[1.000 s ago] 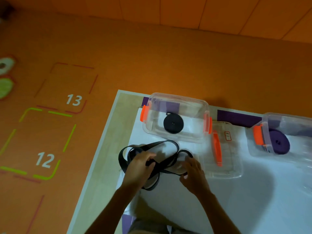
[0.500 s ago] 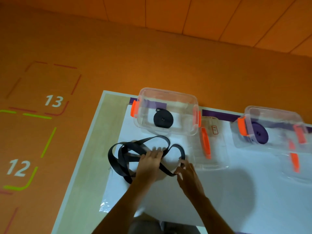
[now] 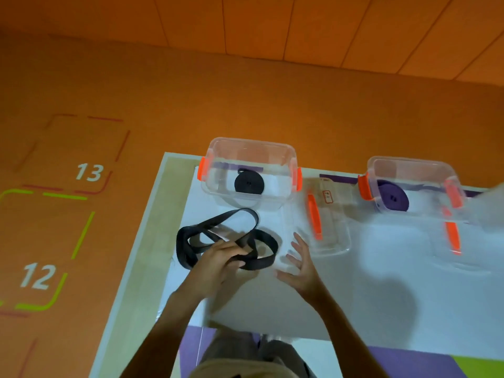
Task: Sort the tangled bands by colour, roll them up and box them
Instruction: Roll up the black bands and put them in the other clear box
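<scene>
An orange floor (image 3: 245, 105) marked with the numbers 12 and 13 runs along the left and far sides of a white table (image 3: 354, 296). At the table's far left corner stands a clear box (image 3: 218, 159) with orange clips, open at the top. A second box (image 3: 409, 165) of the same kind stands further right along the table's far edge. Two clear lids with orange handles lie flat on the table, one (image 3: 332, 236) toward its middle and the other (image 3: 463, 255), blurred, toward its right side. A loose black band (image 3: 261, 264) lies in tangled loops on the left part of the table. The person's left hand (image 3: 218, 266) is over that part of the table, its fingers curled round several strands of the band. The right hand (image 3: 302, 268) is nearer the table's middle, just beside the loops, fingers spread wide and holding nothing. A black roll (image 3: 249, 184) lies in the corner box and a purple roll (image 3: 392, 199) in the second.
</scene>
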Tool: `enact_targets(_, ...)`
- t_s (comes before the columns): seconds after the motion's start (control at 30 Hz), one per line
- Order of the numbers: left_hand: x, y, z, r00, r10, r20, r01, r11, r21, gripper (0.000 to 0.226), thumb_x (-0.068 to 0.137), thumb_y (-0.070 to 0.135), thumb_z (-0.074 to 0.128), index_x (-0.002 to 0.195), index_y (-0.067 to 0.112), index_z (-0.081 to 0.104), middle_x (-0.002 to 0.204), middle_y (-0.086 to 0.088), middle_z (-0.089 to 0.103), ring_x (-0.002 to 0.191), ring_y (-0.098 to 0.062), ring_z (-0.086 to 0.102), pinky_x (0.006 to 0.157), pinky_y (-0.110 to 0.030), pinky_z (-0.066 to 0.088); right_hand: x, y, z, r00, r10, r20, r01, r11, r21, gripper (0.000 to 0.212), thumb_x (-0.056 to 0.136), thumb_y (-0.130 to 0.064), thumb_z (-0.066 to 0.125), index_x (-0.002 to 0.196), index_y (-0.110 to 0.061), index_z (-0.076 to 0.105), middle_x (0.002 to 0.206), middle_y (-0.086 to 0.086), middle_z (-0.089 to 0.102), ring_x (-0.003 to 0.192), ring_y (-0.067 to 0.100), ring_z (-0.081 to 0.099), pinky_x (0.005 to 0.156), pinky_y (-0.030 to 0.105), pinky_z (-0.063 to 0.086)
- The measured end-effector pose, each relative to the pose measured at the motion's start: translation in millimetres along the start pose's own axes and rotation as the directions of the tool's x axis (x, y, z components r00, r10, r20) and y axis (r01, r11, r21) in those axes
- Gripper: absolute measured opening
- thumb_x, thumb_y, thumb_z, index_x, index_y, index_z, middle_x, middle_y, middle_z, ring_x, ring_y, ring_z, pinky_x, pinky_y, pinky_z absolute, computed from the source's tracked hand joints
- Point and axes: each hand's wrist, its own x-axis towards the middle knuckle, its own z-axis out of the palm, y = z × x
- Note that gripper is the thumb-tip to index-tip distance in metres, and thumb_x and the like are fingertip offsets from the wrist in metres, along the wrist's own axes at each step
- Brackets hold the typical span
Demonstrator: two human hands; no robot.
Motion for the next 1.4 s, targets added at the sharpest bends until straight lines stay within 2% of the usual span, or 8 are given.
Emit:
enact_targets(0.17, -24.6, 31.1, -20.2, 0.988, -0.151, -0.004, 0.147, 0.965, -0.217, 0.023, 0.096, 0.014, 0.077, 0.117, 0.024, 0.075, 0.105, 0.014, 0.067, 0.099, -0.014, 0.062, 0.087, -0.022, 0.048, -15.9, -4.8, -20.3, 0.994, -0.009, 0.111, -0.007, 0.99, 0.14, 0.088, 0.088, -0.025, 0.086, 0.155, -0.053, 0.035, 0.159, -0.027, 0.039, 0.139, 0.004, 0.051, 0.102, 0.024, 0.05)
enact_targets(0.27, -35.1, 54.8, -32.5, 0.984, -0.179, -0.02, 0.168, 0.952, -0.254, 0.024, 0.096, 0.016, 0.077, 0.115, 0.031, 0.074, 0.109, 0.018, 0.067, 0.104, -0.014, 0.063, 0.085, -0.014, 0.045, -23.6, -8.9, -21.4, 0.989, -0.018, 0.147, -0.021, 0.965, 0.261, 0.072, 0.096, -0.009, 0.069, 0.147, -0.056, 0.048, 0.156, -0.028, 0.045, 0.135, 0.004, 0.058, 0.112, 0.042, 0.051)
enact_targets(0.5, -53.4, 107.1, -32.1, 0.983, -0.174, -0.056, 0.152, 0.949, -0.275, 0.026, 0.094, 0.01, 0.076, 0.109, 0.03, 0.071, 0.105, 0.01, 0.065, 0.103, -0.021, 0.064, 0.09, -0.019, 0.047, -46.6, -21.0, -15.4, 0.964, -0.065, 0.258, -0.082, 0.85, 0.52, 0.051, 0.095, -0.021, 0.069, 0.145, -0.029, 0.061, 0.155, -0.004, 0.056, 0.143, 0.019, 0.054, 0.111, 0.056, 0.049)
enact_targets(0.77, -57.2, 138.5, -22.1, 0.962, -0.268, -0.046, 0.234, 0.901, -0.365, 0.018, 0.097, 0.006, 0.072, 0.109, 0.019, 0.071, 0.106, -0.009, 0.065, 0.1, -0.025, 0.062, 0.093, -0.024, 0.046, -76.6, -27.2, -58.4, 0.948, -0.205, 0.243, -0.017, 0.73, 0.683, 0.073, 0.094, 0.006, 0.053, 0.161, -0.012, 0.033, 0.165, 0.011, 0.042, 0.153, 0.034, 0.039, 0.118, 0.065, 0.038)
enact_targets(1.0, -49.1, 144.8, -11.3, 0.948, -0.318, -0.025, 0.283, 0.874, -0.394, 0.017, 0.098, 0.007, 0.07, 0.11, 0.019, 0.071, 0.1, 0.003, 0.068, 0.098, -0.019, 0.066, 0.089, -0.02, 0.048, -90.0, -46.1, -68.9, 0.97, -0.219, 0.108, 0.099, 0.755, 0.648, 0.066, 0.093, -0.028, 0.079, 0.152, -0.02, 0.05, 0.159, 0.013, 0.049, 0.148, 0.031, 0.048, 0.118, 0.063, 0.039)
enact_targets(1.13, -45.7, 142.9, -11.7, 0.939, -0.343, -0.002, 0.304, 0.835, -0.458, 0.016, 0.1, 0.008, 0.069, 0.11, 0.02, 0.072, 0.09, 0.012, 0.068, 0.082, -0.005, 0.062, 0.074, -0.016, 0.046, -86.9, -50.8, -75.3, 0.959, -0.242, 0.146, 0.102, 0.778, 0.62, 0.073, 0.089, -0.016, 0.073, 0.156, -0.018, 0.045, 0.162, 0.013, 0.044, 0.151, 0.032, 0.043, 0.114, 0.052, 0.048)
enact_targets(1.3, -40.4, 140.3, -17.1, 0.922, -0.388, 0.01, 0.334, 0.78, -0.529, 0.01, 0.101, 0.011, 0.068, 0.11, 0.015, 0.071, 0.107, -0.018, 0.065, 0.09, -0.019, 0.062, 0.083, -0.021, 0.049, -81.3, -62.8, -69.2, 0.956, -0.225, 0.188, 0.065, 0.787, 0.614, 0.075, 0.095, -0.032, 0.074, 0.16, -0.024, 0.039, 0.164, 0.009, 0.043, 0.151, 0.03, 0.042, 0.118, 0.058, 0.041)
enact_targets(1.4, -35.3, 131.7, -21.7, 0.923, -0.385, 0.01, 0.333, 0.784, -0.524, 0.012, 0.1, 0.007, 0.068, 0.107, 0.015, 0.072, 0.102, -0.014, 0.068, 0.089, -0.015, 0.063, 0.081, -0.015, 0.048, -72.3, -72.3, -62.5, 0.972, -0.212, 0.106, 0.114, 0.81, 0.575, 0.071, 0.095, -0.049, 0.072, 0.154, -0.02, 0.047, 0.157, 0.009, 0.051, 0.147, 0.029, 0.049, 0.114, 0.052, 0.048)
